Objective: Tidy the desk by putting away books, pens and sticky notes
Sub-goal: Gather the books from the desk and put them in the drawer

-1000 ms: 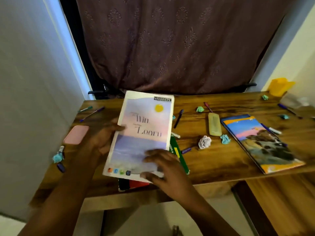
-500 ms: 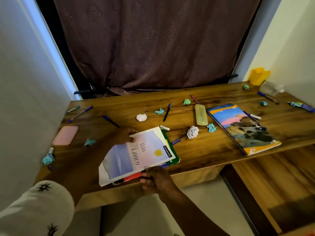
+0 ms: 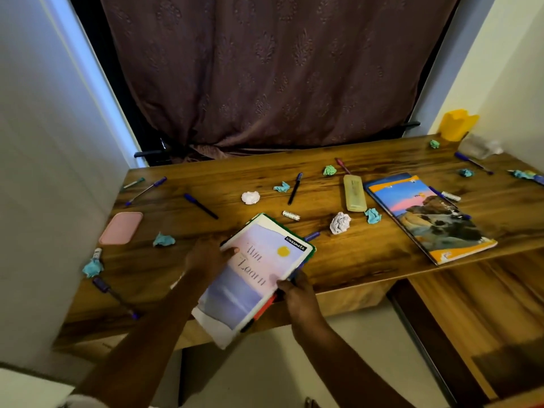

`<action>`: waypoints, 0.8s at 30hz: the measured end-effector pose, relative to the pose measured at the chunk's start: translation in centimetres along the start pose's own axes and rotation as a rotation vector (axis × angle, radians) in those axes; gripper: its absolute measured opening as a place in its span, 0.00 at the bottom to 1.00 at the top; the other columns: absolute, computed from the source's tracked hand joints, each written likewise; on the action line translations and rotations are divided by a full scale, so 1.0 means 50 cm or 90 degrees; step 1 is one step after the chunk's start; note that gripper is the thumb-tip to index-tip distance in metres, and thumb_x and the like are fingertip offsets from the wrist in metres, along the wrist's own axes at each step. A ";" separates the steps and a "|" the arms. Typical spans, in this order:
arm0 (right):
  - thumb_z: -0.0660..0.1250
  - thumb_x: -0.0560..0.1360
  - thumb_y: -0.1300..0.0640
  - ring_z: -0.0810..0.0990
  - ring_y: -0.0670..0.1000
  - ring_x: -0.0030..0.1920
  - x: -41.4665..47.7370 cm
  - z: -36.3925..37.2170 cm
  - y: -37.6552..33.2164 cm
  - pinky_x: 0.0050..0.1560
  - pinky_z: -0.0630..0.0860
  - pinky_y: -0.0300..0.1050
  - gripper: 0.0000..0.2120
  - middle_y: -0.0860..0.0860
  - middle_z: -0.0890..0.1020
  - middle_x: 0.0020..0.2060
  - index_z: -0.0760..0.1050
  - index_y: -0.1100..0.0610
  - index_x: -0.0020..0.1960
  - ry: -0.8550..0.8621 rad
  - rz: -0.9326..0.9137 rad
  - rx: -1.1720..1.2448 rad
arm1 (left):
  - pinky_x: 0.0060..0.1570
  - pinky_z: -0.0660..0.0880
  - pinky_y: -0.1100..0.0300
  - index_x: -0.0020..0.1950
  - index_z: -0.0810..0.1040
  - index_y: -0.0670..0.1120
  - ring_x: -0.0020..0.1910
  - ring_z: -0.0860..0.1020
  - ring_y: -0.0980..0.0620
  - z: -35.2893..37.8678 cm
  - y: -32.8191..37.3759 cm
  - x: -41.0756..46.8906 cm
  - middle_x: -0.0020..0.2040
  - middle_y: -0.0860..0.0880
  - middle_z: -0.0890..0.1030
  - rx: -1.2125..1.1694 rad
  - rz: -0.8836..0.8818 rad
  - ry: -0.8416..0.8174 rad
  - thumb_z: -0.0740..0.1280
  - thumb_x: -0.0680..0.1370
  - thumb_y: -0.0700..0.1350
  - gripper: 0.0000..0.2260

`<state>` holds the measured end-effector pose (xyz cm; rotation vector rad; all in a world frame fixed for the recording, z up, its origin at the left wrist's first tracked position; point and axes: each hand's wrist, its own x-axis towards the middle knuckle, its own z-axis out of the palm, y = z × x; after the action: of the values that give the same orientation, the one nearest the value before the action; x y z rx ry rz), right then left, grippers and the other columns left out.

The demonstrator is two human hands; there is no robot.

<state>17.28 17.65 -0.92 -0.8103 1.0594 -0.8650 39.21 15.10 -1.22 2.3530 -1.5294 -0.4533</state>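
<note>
Left hand [image 3: 206,257], right hand [image 3: 298,293] on notebooks [image 3: 259,270]; yellow holder [image 3: 457,124] contents unclear.

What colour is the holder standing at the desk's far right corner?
The holder is yellow, clearest in the head view.

Lower books [image 3: 312,254] mostly hidden (edges only), right-edge pen [image 3: 539,179] cropped

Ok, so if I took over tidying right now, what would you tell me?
Hands: the left hand grips the book stack at its left edge, and the right hand grips its right edge.
Where: the stack overhangs the front edge of the desk.
Done: several books are gathered into one stack.
Left: the landscape-cover book on the right, pens like the blue pen, and crumpled notes like the white ball are scattered over the desk.
</note>
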 end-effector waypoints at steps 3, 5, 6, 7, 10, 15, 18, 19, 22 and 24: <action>0.66 0.74 0.67 0.81 0.58 0.52 0.042 -0.015 -0.023 0.47 0.80 0.51 0.19 0.58 0.81 0.56 0.71 0.57 0.63 -0.028 0.001 -0.068 | 0.59 0.71 0.49 0.68 0.70 0.47 0.59 0.75 0.41 0.028 -0.002 -0.056 0.64 0.42 0.76 -0.012 -0.071 0.068 0.60 0.77 0.62 0.26; 0.66 0.75 0.65 0.81 0.56 0.52 0.062 -0.018 -0.041 0.46 0.79 0.49 0.19 0.55 0.80 0.57 0.70 0.55 0.64 -0.044 -0.003 -0.144 | 0.59 0.70 0.50 0.66 0.72 0.44 0.59 0.75 0.41 0.042 -0.001 -0.080 0.62 0.41 0.76 -0.029 -0.087 0.086 0.60 0.77 0.61 0.26; 0.66 0.75 0.65 0.81 0.55 0.52 0.070 -0.018 -0.048 0.44 0.79 0.46 0.20 0.54 0.80 0.58 0.70 0.55 0.64 -0.049 -0.013 -0.198 | 0.60 0.70 0.50 0.66 0.72 0.43 0.59 0.75 0.42 0.047 -0.003 -0.090 0.62 0.41 0.76 -0.055 -0.084 0.090 0.61 0.77 0.61 0.26; 0.67 0.75 0.64 0.80 0.54 0.52 0.077 -0.017 -0.053 0.43 0.78 0.43 0.20 0.53 0.80 0.58 0.69 0.55 0.65 -0.052 -0.028 -0.259 | 0.61 0.71 0.50 0.66 0.72 0.43 0.59 0.75 0.42 0.052 -0.005 -0.100 0.62 0.41 0.76 -0.095 -0.076 0.090 0.63 0.76 0.60 0.26; 0.67 0.75 0.63 0.76 0.57 0.62 0.107 -0.009 -0.057 0.50 0.75 0.43 0.24 0.55 0.76 0.63 0.65 0.56 0.69 -0.050 -0.089 -0.459 | 0.65 0.69 0.47 0.70 0.67 0.43 0.62 0.73 0.40 0.069 -0.023 -0.117 0.65 0.41 0.74 -0.176 -0.054 0.089 0.66 0.75 0.58 0.29; 0.64 0.76 0.62 0.69 0.58 0.68 0.164 0.028 -0.078 0.64 0.73 0.50 0.29 0.56 0.69 0.70 0.59 0.56 0.74 -0.067 -0.129 -0.629 | 0.70 0.61 0.47 0.76 0.56 0.41 0.70 0.63 0.39 0.088 -0.006 -0.106 0.71 0.40 0.67 -0.137 -0.103 0.118 0.60 0.79 0.54 0.30; 0.65 0.76 0.63 0.71 0.58 0.66 0.193 0.049 -0.094 0.63 0.74 0.53 0.27 0.57 0.71 0.68 0.62 0.57 0.73 -0.074 -0.131 -0.623 | 0.69 0.62 0.47 0.76 0.57 0.41 0.70 0.64 0.39 0.086 0.001 -0.078 0.72 0.40 0.67 -0.141 -0.128 0.142 0.60 0.80 0.53 0.28; 0.65 0.76 0.63 0.72 0.59 0.66 0.199 0.054 -0.096 0.63 0.74 0.53 0.27 0.57 0.71 0.68 0.62 0.57 0.73 -0.074 -0.128 -0.613 | 0.69 0.63 0.47 0.75 0.58 0.41 0.69 0.64 0.39 0.086 -0.001 -0.068 0.72 0.40 0.67 -0.138 -0.131 0.139 0.60 0.80 0.53 0.28; 0.65 0.76 0.62 0.75 0.58 0.63 0.198 0.058 -0.106 0.59 0.77 0.51 0.24 0.57 0.74 0.65 0.65 0.56 0.71 -0.091 -0.117 -0.594 | 0.70 0.61 0.45 0.76 0.57 0.41 0.71 0.62 0.38 0.076 -0.001 -0.053 0.73 0.40 0.64 -0.119 -0.154 0.109 0.60 0.80 0.53 0.29; 0.65 0.77 0.59 0.77 0.57 0.61 0.180 0.045 -0.119 0.58 0.77 0.51 0.21 0.55 0.77 0.63 0.67 0.55 0.69 -0.109 -0.127 -0.564 | 0.72 0.58 0.46 0.76 0.56 0.41 0.72 0.60 0.39 0.059 0.024 -0.063 0.74 0.39 0.62 -0.088 -0.155 0.120 0.60 0.80 0.52 0.29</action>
<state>20.46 7.39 1.52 -1.7193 1.2212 -0.4456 35.77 17.31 -3.11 2.4049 -1.0995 -0.3659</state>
